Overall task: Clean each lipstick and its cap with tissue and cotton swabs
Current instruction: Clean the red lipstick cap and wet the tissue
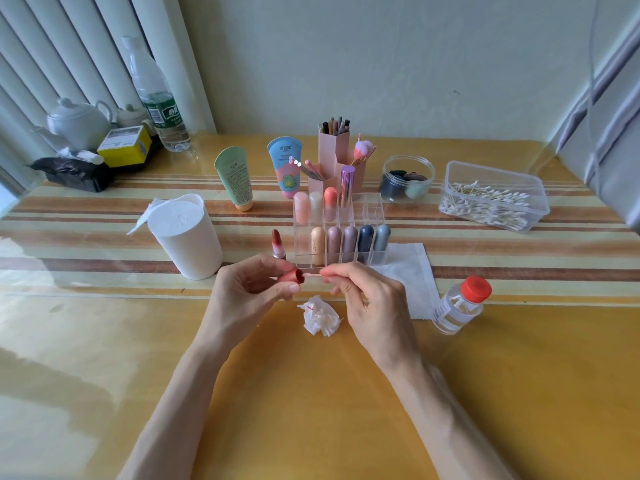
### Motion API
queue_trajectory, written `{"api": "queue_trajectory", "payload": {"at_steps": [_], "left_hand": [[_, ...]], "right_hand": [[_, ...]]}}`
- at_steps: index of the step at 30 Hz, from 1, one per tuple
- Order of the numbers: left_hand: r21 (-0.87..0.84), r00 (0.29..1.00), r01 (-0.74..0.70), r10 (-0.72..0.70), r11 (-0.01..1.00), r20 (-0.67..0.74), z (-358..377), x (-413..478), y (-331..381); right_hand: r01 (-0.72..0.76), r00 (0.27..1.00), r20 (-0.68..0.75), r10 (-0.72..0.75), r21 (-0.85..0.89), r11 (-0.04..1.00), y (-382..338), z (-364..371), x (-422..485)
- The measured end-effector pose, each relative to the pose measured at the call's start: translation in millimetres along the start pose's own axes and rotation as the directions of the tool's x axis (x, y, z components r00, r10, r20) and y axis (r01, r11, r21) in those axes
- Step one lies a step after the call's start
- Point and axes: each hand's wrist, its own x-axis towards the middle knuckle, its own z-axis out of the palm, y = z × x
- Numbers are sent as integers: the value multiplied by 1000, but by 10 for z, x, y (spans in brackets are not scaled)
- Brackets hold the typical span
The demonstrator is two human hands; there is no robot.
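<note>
My left hand [249, 289] grips a red lipstick cap [293, 276] with its open end facing right. My right hand [367, 292] pinches a cotton swab [313, 274] whose tip goes into the cap's mouth. The uncapped red lipstick [278, 244] stands upright on the table, left of the clear organiser [375, 216], which holds several capped lipsticks. A crumpled, stained tissue [320, 319] lies just below my hands. A flat tissue [412, 271] is spread to the right.
A white tissue roll [187, 237] stands at the left. A clear box of cotton swabs [491, 195] sits at the back right; a red-capped bottle [460, 304] stands near my right hand. Tubes, a pink brush holder [334, 147] and a jar [408, 180] line the back.
</note>
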Motion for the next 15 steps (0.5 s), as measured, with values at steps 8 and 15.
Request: {"api": "queue_trajectory", "payload": {"at_steps": [8,15], "left_hand": [[3,998,-52,52,999,27,-26,4,-31],[-54,999,-38,37,998,-21,4,23,-40]], "right_hand": [[51,998,-23,-52,-28,998,-9,22,-15],[95,995,22,-93,-137,986,-11,58,-30]]}}
